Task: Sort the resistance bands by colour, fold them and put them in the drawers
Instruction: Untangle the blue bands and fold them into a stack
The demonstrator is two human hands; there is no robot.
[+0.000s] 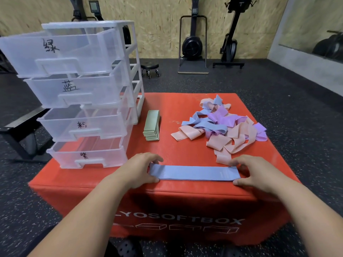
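A blue resistance band (193, 173) lies flat and stretched out near the front edge of the red soft box (185, 153). My left hand (141, 169) pinches its left end between thumb and fingers. My right hand (254, 171) pinches its right end the same way. A neat stack of folded green bands (151, 125) sits beside the clear plastic drawer unit (83, 93), whose four labelled drawers are pulled open. A loose heap of pink, blue and purple bands (220, 127) lies at the back right of the box.
The drawer unit stands on the box's left side, partly overhanging it. Around the box is dark rubber gym floor (278, 101). Rowing machines (193, 43) and a small wheeled stool (150, 68) stand by the far wooden wall. A black bench frame (20, 130) is at the left.
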